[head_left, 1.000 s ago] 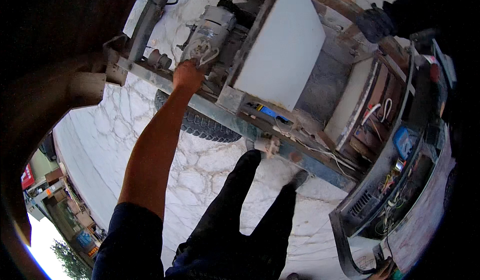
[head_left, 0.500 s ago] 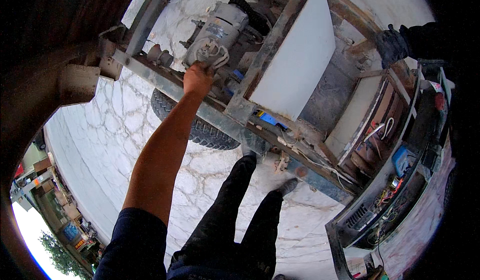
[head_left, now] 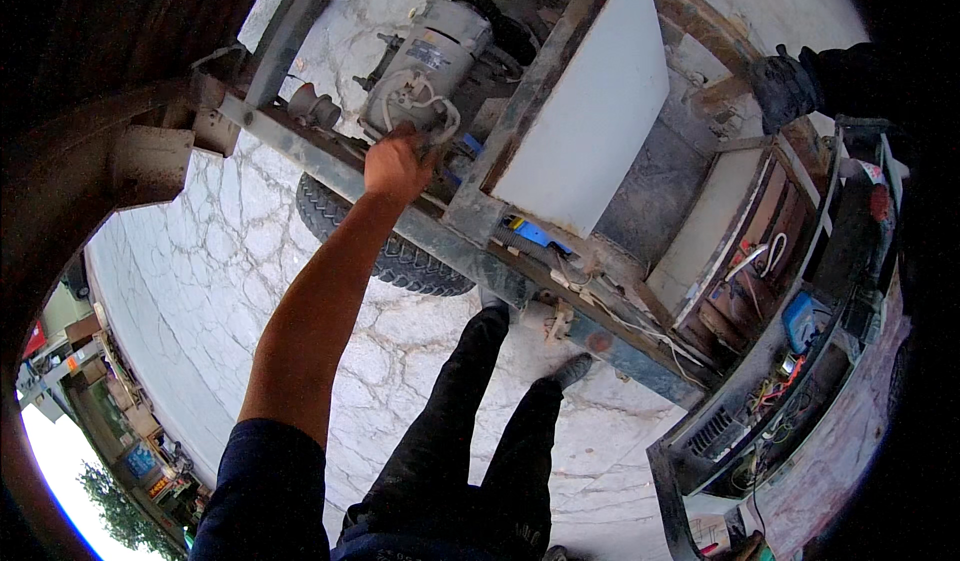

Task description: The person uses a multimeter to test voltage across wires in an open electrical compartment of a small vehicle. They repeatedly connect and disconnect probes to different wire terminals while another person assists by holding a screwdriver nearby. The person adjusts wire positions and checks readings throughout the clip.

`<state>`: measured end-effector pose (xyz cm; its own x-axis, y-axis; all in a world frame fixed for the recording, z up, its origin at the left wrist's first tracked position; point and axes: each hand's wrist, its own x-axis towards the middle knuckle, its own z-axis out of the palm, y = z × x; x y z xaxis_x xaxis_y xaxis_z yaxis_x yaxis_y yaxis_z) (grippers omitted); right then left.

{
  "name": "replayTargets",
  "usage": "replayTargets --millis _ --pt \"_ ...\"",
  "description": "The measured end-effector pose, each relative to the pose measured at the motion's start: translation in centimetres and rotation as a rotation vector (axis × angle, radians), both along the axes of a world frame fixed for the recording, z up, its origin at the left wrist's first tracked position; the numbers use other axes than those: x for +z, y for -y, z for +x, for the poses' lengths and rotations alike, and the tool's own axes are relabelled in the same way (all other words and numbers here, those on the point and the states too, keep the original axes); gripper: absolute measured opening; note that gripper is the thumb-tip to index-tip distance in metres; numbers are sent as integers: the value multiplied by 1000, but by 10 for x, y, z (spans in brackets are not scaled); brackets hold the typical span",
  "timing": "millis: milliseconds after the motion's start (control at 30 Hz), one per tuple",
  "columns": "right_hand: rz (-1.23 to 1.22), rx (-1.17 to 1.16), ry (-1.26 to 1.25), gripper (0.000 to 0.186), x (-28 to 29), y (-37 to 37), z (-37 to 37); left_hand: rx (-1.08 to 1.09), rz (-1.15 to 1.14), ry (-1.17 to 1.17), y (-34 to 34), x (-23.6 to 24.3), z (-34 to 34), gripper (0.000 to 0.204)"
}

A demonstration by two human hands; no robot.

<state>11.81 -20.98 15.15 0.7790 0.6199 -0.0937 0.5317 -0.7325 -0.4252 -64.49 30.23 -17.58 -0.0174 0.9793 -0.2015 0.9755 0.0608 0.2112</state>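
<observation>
My left hand (head_left: pixel 395 166) reaches out on a bare arm to a grey electric motor (head_left: pixel 430 51) mounted on a rusty metal frame (head_left: pixel 450 236). Its fingers are curled around a white cable (head_left: pixel 425 111) that loops under the motor. My right hand is out of view. My dark trouser legs and shoes (head_left: pixel 575 369) stand on the cracked pale pavement beside the frame.
A white panel (head_left: pixel 590 131) leans in the frame, with a black tyre (head_left: pixel 400 256) under the rail. Another person's dark gloved hand (head_left: pixel 785 86) rests at the frame's far right. An open cabinet with wires and a blue box (head_left: pixel 800 321) stands to the right.
My left hand has stayed at the motor's cable while my head moved, so the motor and frame now sit larger and more central. The gloved hand shifted slightly.
</observation>
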Motion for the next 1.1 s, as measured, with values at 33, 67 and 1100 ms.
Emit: replayTargets --millis 33,67,1100 --pt "-9 -30 -32 42 1 -1 -1 -12 -11 -10 1 1 1 31" --pt "-18 -60 -66 41 3 -5 -6 -20 -6 -13 1 3 2 31" --pt "86 18 -82 43 -5 20 17 52 -297 -245 -36 -42 -73 47"
